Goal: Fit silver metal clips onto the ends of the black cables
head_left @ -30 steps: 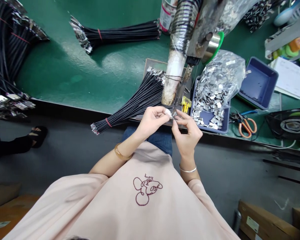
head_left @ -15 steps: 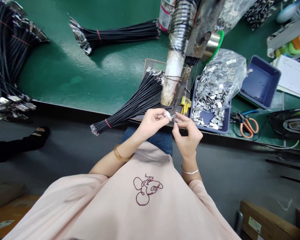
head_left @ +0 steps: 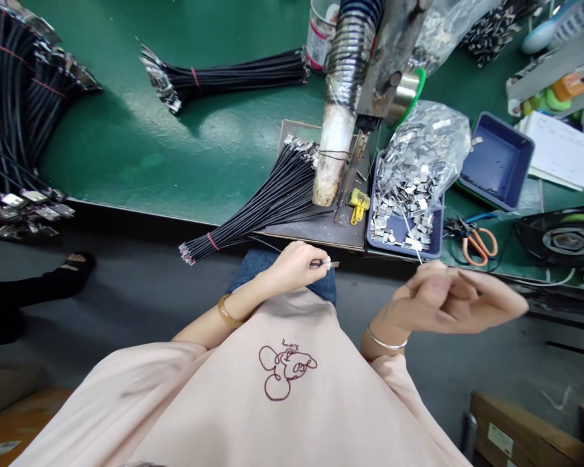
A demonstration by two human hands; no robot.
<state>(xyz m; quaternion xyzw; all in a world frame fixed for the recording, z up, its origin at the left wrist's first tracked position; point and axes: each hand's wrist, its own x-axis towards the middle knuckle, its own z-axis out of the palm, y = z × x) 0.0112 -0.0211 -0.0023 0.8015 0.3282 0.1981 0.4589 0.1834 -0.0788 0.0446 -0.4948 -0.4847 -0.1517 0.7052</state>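
My left hand [head_left: 296, 266] is closed in front of the bench edge. It pinches the end of a black cable with a metal connector [head_left: 335, 264] sticking out past the fingertips; white shows on the finger there. My right hand [head_left: 450, 299] is closed in front of the bench's right part, smeared by motion. From its fingers a thin pale pointed tool [head_left: 413, 239] reaches over a blue tray [head_left: 403, 243] of small metal connector shells; its exact kind is unclear. A tied bundle of black cables [head_left: 253, 207] lies left of the tray, on a board [head_left: 316, 235].
A fume duct [head_left: 331, 152] and a soldering iron [head_left: 355, 172] come down over the board. Near them are a yellow sponge [head_left: 359, 198] and a solder spool [head_left: 407, 97]. Orange-handled pliers [head_left: 479, 246], a second blue tray [head_left: 496, 162] and a fan [head_left: 564, 240] stand right. More cable bundles [head_left: 243, 72] lie left.
My hands have parted. The left has drawn back toward my body with the cable end; the right has swung right, out past the tray, with the thin tool.
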